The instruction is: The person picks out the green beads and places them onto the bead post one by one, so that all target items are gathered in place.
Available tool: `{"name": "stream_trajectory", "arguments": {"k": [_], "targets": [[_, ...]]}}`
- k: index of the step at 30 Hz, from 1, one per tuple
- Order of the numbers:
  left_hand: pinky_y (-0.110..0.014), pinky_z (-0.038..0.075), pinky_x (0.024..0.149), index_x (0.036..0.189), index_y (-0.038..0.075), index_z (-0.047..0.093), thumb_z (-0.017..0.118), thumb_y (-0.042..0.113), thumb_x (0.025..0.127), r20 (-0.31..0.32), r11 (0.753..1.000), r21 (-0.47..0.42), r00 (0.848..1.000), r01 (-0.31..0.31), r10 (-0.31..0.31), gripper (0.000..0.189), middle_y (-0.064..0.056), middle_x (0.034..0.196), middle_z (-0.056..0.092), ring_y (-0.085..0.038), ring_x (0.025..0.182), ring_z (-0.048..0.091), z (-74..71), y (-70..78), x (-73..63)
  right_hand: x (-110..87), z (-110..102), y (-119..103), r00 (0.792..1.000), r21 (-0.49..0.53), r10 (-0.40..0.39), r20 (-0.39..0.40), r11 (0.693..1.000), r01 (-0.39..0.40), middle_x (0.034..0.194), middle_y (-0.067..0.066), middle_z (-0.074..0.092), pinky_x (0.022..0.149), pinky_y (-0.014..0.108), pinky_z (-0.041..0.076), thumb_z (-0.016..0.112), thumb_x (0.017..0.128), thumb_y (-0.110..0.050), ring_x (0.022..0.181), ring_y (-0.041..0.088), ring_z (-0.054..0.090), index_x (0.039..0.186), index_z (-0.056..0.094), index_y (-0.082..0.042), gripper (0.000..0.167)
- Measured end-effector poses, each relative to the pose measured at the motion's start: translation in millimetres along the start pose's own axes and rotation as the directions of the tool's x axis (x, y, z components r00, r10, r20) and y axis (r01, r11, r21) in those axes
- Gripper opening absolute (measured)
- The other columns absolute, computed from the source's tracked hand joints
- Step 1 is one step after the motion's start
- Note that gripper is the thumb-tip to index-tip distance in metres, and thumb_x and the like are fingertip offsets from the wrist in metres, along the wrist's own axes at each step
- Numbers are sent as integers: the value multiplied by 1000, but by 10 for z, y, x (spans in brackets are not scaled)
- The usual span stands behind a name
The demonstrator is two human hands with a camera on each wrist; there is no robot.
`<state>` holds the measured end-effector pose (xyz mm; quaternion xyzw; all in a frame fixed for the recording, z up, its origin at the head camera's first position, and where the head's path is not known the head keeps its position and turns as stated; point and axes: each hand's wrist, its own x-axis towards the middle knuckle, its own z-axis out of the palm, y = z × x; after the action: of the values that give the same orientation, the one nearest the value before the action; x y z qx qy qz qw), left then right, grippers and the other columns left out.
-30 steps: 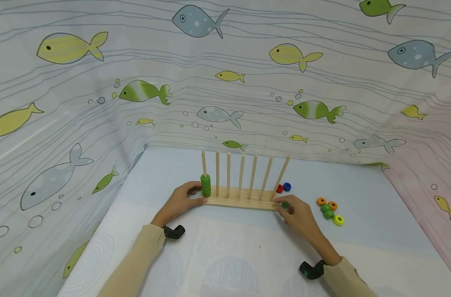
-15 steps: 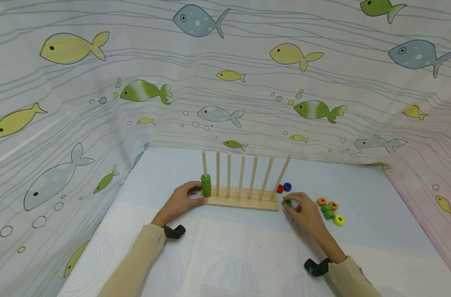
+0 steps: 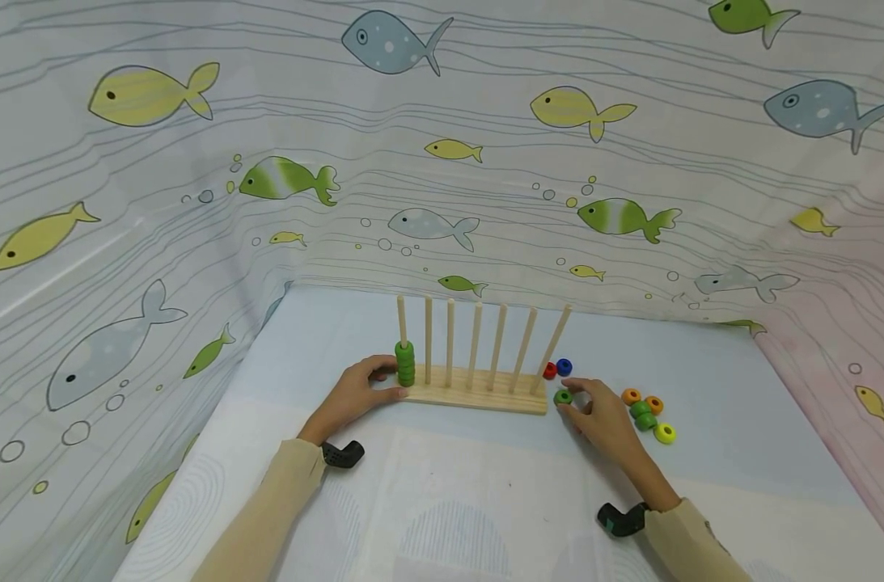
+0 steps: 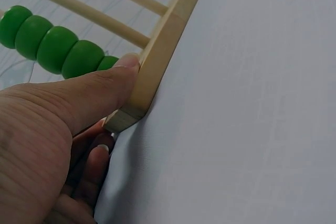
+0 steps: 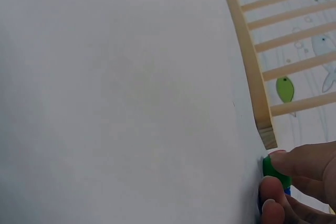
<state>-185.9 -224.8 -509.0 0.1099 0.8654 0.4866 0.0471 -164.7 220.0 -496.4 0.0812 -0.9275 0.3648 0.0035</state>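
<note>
Wears beige sleeves [image 3: 260, 509] along the lower edge of the head view, with a black device [image 3: 343, 454] at each wrist. Just left of centre, grips the left end of a wooden rack [image 3: 478, 398] with the left hand [image 3: 354, 394], pressing the thumb on the front and curling other fingers behind. Right of centre, pinches a single green bead [image 3: 563, 398] between thumb and fingers of the right hand [image 3: 602, 420], low at the pale table [image 3: 456, 477], just beside the rack's right end.

Farther right, loosely clustered: one yellow bead [image 3: 665, 433], two green beads [image 3: 644, 417], two orange beads [image 3: 632, 396]. At mid-frame, seven pegs [image 3: 450, 343] along the rack, with a green stack [image 3: 405, 365] threaded on the leftmost. Behind the rack's right end, side by side, a red bead [image 3: 550, 371] and a blue bead [image 3: 564, 368]. Farthest, filling the upper frame, a fish-printed backdrop [image 3: 325, 242].
</note>
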Motion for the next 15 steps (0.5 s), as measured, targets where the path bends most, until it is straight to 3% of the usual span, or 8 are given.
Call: {"name": "stream_trajectory", "arguments": {"k": [15], "targets": [[-46, 47, 108, 140, 14, 60, 86, 40, 85, 4, 1000, -1, 1000, -2, 2, 66, -3, 137, 62, -26, 124, 58, -4, 3, 1, 14, 10, 57, 999, 10, 40, -3, 999, -40, 119, 14, 64, 47, 25, 49, 77, 94, -17, 59, 14, 58, 127, 68, -7, 36]]}}
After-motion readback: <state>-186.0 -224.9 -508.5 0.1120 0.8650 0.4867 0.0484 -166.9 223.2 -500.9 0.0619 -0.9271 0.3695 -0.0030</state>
